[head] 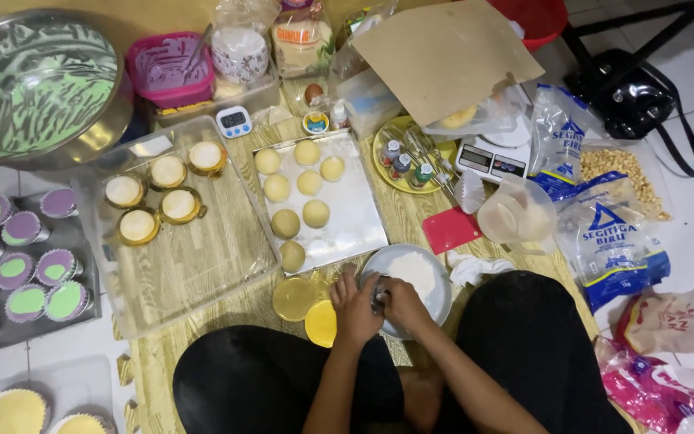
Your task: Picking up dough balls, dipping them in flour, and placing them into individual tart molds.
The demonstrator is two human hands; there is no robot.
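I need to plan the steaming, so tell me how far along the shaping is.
Done: five filled gold cups sit in the clear tray. In hand: left hand and right hand work together at the white bowl of flour; what they grip is hidden. Left: eight dough balls wait on the sheet.
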